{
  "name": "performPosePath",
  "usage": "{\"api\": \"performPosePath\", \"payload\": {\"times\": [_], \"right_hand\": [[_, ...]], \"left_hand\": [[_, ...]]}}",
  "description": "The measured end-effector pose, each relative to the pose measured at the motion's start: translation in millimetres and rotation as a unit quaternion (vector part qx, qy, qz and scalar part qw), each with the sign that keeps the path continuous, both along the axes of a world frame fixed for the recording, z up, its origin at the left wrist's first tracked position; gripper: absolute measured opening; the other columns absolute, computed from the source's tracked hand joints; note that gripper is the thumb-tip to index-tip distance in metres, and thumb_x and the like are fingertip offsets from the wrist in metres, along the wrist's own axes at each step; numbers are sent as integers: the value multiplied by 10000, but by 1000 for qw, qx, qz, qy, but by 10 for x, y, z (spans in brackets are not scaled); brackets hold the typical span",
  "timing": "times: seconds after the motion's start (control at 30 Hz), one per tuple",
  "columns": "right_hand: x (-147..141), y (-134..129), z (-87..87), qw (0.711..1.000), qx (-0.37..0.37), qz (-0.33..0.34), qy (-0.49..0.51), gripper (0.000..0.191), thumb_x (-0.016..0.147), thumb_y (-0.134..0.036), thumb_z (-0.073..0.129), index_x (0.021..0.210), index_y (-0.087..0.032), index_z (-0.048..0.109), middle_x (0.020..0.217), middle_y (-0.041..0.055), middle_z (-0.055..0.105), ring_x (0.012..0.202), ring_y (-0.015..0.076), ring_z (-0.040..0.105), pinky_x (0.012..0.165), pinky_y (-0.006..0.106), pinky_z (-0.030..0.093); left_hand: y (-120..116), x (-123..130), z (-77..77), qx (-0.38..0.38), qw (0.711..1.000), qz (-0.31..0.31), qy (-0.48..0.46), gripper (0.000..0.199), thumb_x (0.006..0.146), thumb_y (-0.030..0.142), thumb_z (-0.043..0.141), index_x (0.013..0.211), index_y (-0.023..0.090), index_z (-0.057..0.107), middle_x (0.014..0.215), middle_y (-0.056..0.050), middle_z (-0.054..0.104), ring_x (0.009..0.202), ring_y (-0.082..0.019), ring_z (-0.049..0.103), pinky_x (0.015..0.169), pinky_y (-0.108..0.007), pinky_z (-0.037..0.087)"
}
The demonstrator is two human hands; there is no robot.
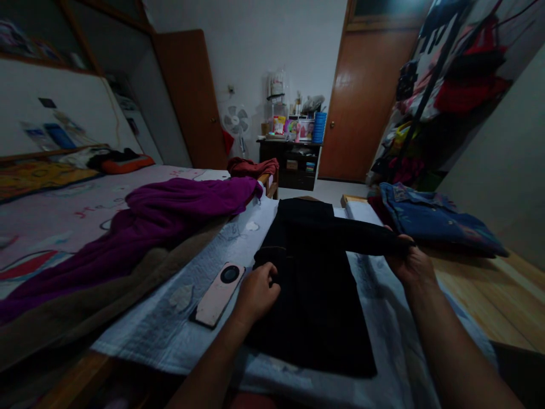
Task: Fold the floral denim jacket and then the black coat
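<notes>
A black long-sleeved top [315,295] lies spread on a light blue-grey patterned cloth [170,329]. Its one visible sleeve [366,236] stretches out to the right. My right hand [411,261] is closed around the cuff end of that sleeve, slightly above the cloth. At the left edge of the top, my left hand [259,289] has its fingers curled in and pressed on the black fabric. Any fold between those fingers is hard to make out in the dark. Just left of that hand rests a pale pink phone [217,298], its round black camera facing up.
A purple blanket [179,204] and a brown one [170,267] lie along the bed at left. Folded denim clothing [438,218] sits on a wooden surface [481,278] at right. Further back stand a fan [237,122], a dark cabinet [289,165] and hanging bags [472,85].
</notes>
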State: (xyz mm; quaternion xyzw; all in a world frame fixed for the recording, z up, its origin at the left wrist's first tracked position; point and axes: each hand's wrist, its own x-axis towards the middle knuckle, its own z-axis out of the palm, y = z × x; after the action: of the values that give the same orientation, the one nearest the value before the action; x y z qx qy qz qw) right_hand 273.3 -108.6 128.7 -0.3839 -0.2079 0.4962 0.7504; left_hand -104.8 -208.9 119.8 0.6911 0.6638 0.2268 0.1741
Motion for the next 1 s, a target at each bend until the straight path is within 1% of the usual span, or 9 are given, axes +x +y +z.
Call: {"api": "performPosePath", "payload": {"times": [0.17,0.3,0.37,0.43,0.57,0.7,0.8,0.9,1.0], "right_hand": [[322,-56,-11,996,-86,-23,9,174,783,-168,462,768,-187,635,824,75,696,785,196,676,756,371,563],[321,-113,-45,989,-144,1,-25,278,864,-349,464,802,-150,649,676,85,638,649,201,644,648,341,559],[268,-101,-76,983,-165,12,-83,164,809,-314,573,778,-161,623,630,42,617,579,172,616,572,295,545],[222,-64,-111,966,-192,13,-171,119,688,-168,678,785,-165,609,603,2,609,522,147,588,492,249,507],[194,16,-75,934,-215,-9,-284,378,551,3,648,890,-164,642,577,-18,613,472,147,563,421,232,451],[199,6,216,937,-164,-41,-305,475,577,-49,638,1032,-181,660,622,-23,609,499,135,556,447,229,449],[202,-60,491,909,-163,-80,-376,458,623,-107,646,1073,-184,670,649,-10,591,521,130,533,469,235,441],[251,-97,618,877,-176,-130,-428,415,646,-127,638,1056,-175,685,671,12,584,533,131,510,481,248,430],[393,-51,500,854,-204,-180,-444,407,643,-147,626,1043,-194,685,676,5,572,541,130,499,505,252,432]], "left_hand": [[-84,205,-283,-25,997,-61,44,349,683,133,512,1011,216,599,883,-34,652,822,-192,613,735,-284,417],[-86,230,-526,-48,994,-73,70,373,702,158,506,1063,202,589,965,-63,651,884,-210,617,780,-297,431],[-79,221,-566,-48,994,-74,68,378,707,161,509,1074,208,582,982,-59,647,903,-204,614,795,-291,429],[-69,210,-548,-47,995,-75,53,383,698,154,513,1070,208,584,956,-48,647,888,-195,612,785,-283,426],[-35,182,-386,-52,996,-67,-18,401,661,118,517,1040,201,620,803,-7,623,772,-162,594,694,-255,409],[-5,163,-145,-41,989,-36,-137,411,695,137,515,1081,208,637,759,21,594,705,-127,570,648,-229,406],[-15,219,-8,-21,980,-19,-198,411,711,162,519,1101,201,645,757,21,587,693,-124,562,643,-226,421],[-54,346,2,-17,978,-28,-206,413,714,165,524,1101,209,658,762,20,597,687,-124,565,654,-231,434],[-102,477,-135,-25,983,-62,-171,432,709,150,523,1113,223,660,797,11,614,721,-133,579,686,-242,442]]}}
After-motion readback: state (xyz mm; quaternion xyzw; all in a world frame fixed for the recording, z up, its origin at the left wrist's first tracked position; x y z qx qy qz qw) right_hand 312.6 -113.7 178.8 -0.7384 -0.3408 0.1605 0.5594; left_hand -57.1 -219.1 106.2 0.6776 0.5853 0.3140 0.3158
